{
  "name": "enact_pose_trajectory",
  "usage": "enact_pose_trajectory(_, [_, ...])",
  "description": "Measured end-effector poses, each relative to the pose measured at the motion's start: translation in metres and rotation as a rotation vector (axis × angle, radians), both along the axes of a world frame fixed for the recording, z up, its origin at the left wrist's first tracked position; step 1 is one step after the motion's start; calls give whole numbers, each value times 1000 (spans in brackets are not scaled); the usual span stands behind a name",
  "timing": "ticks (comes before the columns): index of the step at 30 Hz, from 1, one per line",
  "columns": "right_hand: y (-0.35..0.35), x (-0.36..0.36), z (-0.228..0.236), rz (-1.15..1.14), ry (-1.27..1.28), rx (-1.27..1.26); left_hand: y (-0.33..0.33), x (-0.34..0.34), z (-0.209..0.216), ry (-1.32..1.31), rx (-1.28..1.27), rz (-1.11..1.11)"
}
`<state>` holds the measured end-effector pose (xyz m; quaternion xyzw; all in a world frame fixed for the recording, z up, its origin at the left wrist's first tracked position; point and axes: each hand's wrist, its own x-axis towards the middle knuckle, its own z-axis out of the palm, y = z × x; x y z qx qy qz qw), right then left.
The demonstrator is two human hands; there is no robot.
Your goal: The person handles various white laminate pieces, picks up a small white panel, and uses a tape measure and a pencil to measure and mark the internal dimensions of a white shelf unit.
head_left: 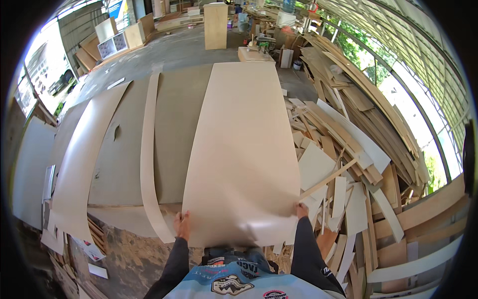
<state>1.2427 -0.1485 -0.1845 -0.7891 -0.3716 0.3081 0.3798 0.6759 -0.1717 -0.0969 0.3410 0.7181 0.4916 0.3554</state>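
A long, cream-coloured thin sheet (244, 134) stretches away from my body over a low work surface, its near end bending at my waist. At its near left edge my left hand (182, 225) is closed, the fingers curled on the edge. My right hand (301, 211) pinches the opposite edge, a little farther forward. To the left of the sheet a narrow cream strip (148, 134) lies lengthwise, its near end close to my left hand. Both hands' fingertips are partly hidden by the sheet's edges.
The grey-brown work surface (122, 154) carries another wide cream sheet (79, 159) at its left. Wood offcuts (343, 199) heap up on my right, below leaning boards (373, 114). Ahead stand a tall wooden box (215, 27) and a green machine (264, 45).
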Motion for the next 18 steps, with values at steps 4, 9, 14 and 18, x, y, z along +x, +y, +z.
enact_pose_trajectory(4, [-65, -25, -10, -20, 305, 143, -82, -8, 25, 86, -35, 43])
enact_pose_trajectory(9, [-89, -58, 25, 100, 588, 141, -154, -24, 1, -195, 99, 211])
enact_pose_trajectory(14, [-54, -95, 41, 285, 636, 43, -168, -73, -6, -109, 7, 273])
enact_pose_trajectory(18, [-40, -108, -3, 400, 1015, -76, -146, -128, -12, -59, 1, 293])
